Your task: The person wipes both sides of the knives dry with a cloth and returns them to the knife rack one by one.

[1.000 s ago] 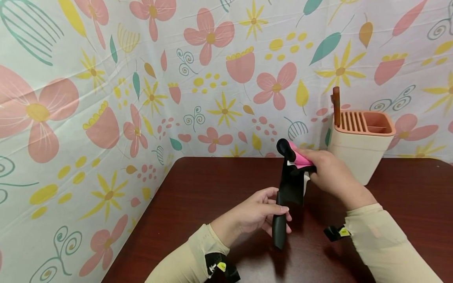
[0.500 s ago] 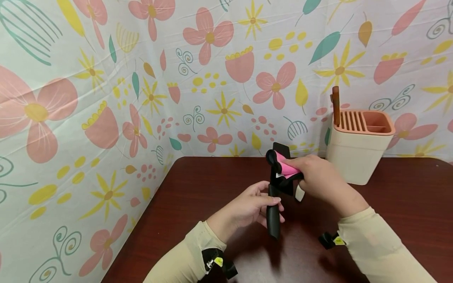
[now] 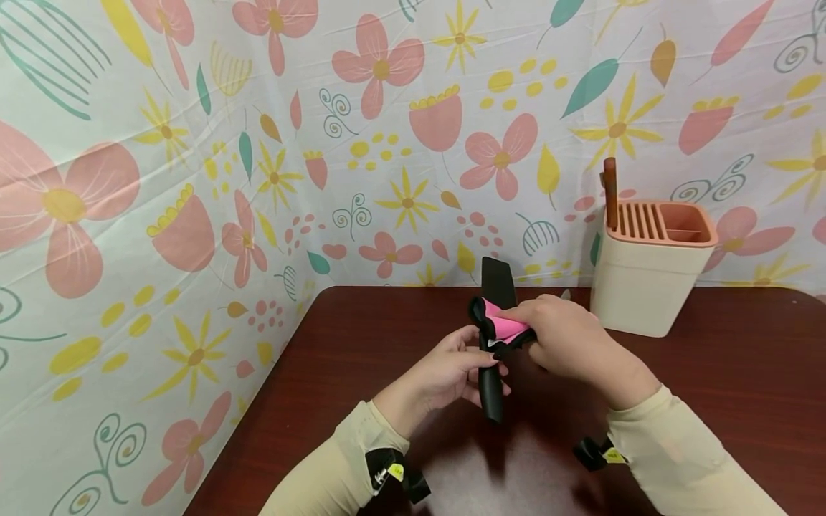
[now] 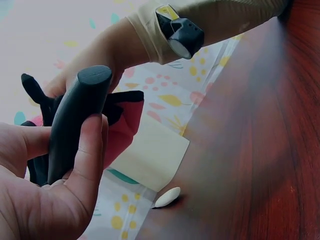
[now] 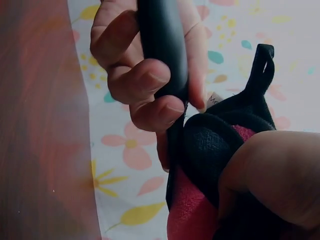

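Note:
My left hand (image 3: 454, 369) grips the black handle of a kitchen knife (image 3: 491, 394), fingers wrapped round it in the right wrist view. Its broad black blade points away, towards the back wall, held above the table. A pink cloth (image 3: 506, 330) with black edging lies folded over the blade near the handle. My right hand (image 3: 571, 340) pinches this cloth against the blade, thumb and fingers partly hidden by it. In the left wrist view the handle (image 4: 80, 120) hides much of the cloth (image 4: 122, 132). A black hanging loop (image 5: 260, 75) sticks out from the cloth in the right wrist view.
A cream knife holder (image 3: 652, 287) with an orange slotted top stands at the back right, a brown-handled utensil (image 3: 610, 197) upright in it. Beyond the right hand, a small white oval thing (image 4: 168, 197) lies on the dark red table (image 3: 361, 344). A flowered sheet (image 3: 400, 179) hangs behind.
Both hands have shifted slightly left with the knife. The right hand and cloth have come down along the blade towards the handle, and more of the blade shows beyond the cloth.

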Available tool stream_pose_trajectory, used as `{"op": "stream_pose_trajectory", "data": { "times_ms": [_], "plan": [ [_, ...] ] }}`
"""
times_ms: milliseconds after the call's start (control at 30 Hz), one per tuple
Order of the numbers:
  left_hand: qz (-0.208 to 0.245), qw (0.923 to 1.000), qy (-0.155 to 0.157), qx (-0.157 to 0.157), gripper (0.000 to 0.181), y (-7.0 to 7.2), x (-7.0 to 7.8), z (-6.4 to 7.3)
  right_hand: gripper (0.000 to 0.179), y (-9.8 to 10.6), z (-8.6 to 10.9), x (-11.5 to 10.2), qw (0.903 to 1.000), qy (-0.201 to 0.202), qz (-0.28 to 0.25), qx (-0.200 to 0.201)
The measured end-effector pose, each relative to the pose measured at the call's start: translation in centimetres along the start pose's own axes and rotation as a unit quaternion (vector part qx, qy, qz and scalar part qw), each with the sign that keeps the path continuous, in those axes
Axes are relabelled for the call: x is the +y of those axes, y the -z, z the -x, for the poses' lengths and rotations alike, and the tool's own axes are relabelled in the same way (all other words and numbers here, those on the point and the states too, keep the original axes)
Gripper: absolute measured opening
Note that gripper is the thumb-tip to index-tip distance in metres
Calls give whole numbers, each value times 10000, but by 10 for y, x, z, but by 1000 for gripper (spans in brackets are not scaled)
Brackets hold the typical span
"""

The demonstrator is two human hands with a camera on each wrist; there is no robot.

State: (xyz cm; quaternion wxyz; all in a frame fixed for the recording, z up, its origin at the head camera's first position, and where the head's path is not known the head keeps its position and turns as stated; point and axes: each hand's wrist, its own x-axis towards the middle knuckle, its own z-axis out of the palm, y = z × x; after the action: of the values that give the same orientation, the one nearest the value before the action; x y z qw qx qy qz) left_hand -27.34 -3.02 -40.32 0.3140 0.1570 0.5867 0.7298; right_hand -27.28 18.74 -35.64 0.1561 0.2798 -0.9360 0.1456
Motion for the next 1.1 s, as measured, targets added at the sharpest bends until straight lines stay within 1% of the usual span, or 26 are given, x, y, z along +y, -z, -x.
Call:
{"op": "stream_pose_trajectory", "data": {
  "times_ms": [200,367,467,600,667,733,800,867,1000,1100],
  "plan": [
    [-20,10000,-19,-8,31,-1,-1,0,53,5,0,0,9997,4,-190,-152],
    [-49,10000,5,-55,34,-1,-2,-1,61,9,1,5,9981,28,-478,-382],
    [-51,9999,38,-96,35,-1,-4,-2,65,10,2,9,9962,-23,-691,-525],
    [-71,9998,82,-155,36,0,-6,-2,68,10,3,15,9944,-66,-879,-577],
    [-102,9998,99,-171,37,0,-7,-2,66,11,4,19,9945,-58,-919,-500],
    [-154,9996,107,-191,37,0,-8,-2,65,13,4,25,9950,7,-945,-323],
    [-219,9995,113,-192,36,-1,-9,-3,61,15,5,31,9955,50,-942,-58],
    [-299,9993,123,-184,34,-2,-11,-4,58,18,6,39,9955,-19,-925,230],
    [-415,9990,111,-158,32,-7,-13,-4,49,21,7,53,9922,-419,-969,657],
    [-423,9988,122,-190,31,-11,-14,-3,54,19,7,64,9877,-844,-1021,828]
  ]
}}
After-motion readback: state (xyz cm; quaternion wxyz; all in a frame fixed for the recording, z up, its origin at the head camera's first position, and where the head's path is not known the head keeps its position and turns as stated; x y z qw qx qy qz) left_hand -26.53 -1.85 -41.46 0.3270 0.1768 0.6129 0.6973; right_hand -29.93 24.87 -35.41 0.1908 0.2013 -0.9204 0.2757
